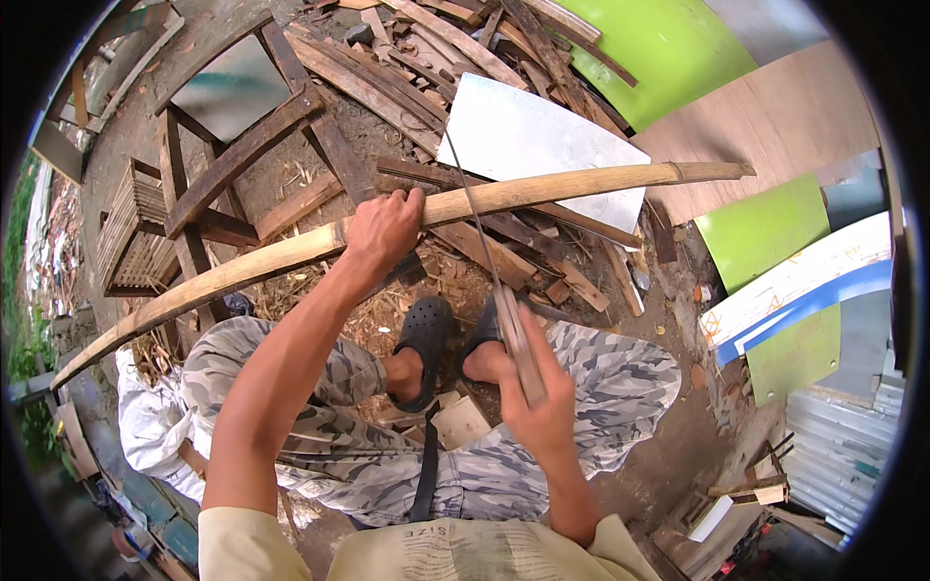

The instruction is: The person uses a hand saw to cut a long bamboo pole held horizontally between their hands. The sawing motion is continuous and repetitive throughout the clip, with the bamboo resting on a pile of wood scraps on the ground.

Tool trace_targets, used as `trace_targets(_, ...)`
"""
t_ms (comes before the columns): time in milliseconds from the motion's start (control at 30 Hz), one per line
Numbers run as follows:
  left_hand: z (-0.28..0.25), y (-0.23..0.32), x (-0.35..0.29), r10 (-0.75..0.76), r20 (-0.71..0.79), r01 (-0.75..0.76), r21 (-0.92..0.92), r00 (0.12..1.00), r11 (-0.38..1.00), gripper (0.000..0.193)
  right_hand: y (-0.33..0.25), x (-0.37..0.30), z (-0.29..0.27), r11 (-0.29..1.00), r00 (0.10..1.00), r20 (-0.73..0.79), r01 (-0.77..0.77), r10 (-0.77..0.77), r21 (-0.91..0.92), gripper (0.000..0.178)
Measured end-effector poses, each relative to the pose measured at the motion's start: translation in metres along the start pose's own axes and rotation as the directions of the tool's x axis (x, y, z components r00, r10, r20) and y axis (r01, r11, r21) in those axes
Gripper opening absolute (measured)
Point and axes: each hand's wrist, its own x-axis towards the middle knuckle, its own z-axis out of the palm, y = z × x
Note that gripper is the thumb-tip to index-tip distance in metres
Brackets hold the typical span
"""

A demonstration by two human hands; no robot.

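A long split bamboo strip [572,191] slants across the view from the lower left to the upper right. My left hand [385,228] is closed around its middle. In my right hand [539,412] is a long-bladed tool [518,339] with a wooden handle. The thin blade crosses the bamboo to the right of my left hand. It is seen almost edge-on, so saw or knife is unclear, and whether it touches the bamboo cannot be made out.
Scrap wood [407,77] lies piled ahead, with a white board [542,140] on it. A wooden frame [242,165] stands left, beside a slatted crate [136,232]. Green sheets [765,228] and corrugated metal [843,445] are on the right. My feet in dark clogs [423,339] are below the bamboo.
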Motion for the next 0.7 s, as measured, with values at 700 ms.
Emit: trace_targets(700,0.011,0.003,0.001,-0.008,-0.069,0.005,-0.048,0.998,0.999,0.011,0.011,-0.081,-0.029,0.998,0.996,-0.088,-0.007,0.002,-0.064,0.063)
